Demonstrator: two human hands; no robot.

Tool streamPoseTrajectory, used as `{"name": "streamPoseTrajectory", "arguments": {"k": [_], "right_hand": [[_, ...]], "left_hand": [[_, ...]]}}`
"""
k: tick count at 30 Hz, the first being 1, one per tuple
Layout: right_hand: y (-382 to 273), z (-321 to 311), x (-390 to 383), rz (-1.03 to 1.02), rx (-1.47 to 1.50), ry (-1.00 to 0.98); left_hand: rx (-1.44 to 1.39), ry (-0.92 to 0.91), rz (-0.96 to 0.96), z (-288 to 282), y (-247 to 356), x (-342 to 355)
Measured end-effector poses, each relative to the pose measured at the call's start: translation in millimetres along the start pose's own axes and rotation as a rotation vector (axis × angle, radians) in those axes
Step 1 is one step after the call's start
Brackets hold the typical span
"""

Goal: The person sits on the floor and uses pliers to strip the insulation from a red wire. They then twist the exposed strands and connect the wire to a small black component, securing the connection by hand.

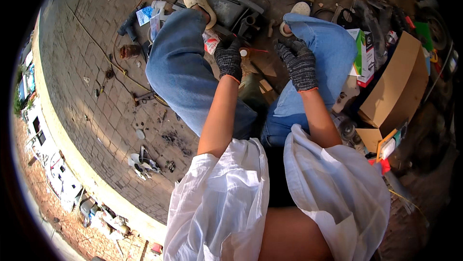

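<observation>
Both my hands wear dark grey knit gloves with orange cuffs and hang between my bent knees. My left hand (pixel 228 59) is closed around what looks like a plastic bottle (pixel 211 42) with a red and white label; its middle is hidden by the glove. On the thumb side of that hand shows a white round cap (pixel 243 53), and a thin red stick (pixel 258 50) lies past it. My right hand (pixel 297 64) is beside my right knee, its fingers loosely bent and apart. I see nothing in it.
An opened cardboard box (pixel 398 85) and smaller printed boxes (pixel 362 58) stand at the right. A dark metal frame (pixel 226 8) lies ahead by my left shoe. On the left paving are a power drill (pixel 129 24), a rusty cylinder (pixel 130 52), a hose (pixel 108 58) and scattered parts.
</observation>
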State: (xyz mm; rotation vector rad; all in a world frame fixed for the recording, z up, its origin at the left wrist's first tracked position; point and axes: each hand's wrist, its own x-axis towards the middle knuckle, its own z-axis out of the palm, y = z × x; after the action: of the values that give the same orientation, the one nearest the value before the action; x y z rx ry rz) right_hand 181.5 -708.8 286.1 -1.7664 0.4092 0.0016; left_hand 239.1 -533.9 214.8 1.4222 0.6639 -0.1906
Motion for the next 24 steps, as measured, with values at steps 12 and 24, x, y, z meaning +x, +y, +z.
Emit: {"name": "streamPoseTrajectory", "arguments": {"k": [12,24], "right_hand": [[122,66,122,0.037,-0.517,-0.281],[161,94,127,0.260,-0.205,-0.219]], "left_hand": [[-0.026,-0.011,-0.225,65,-63,95],[0.009,0.021,-0.290,59,-81,119]]}}
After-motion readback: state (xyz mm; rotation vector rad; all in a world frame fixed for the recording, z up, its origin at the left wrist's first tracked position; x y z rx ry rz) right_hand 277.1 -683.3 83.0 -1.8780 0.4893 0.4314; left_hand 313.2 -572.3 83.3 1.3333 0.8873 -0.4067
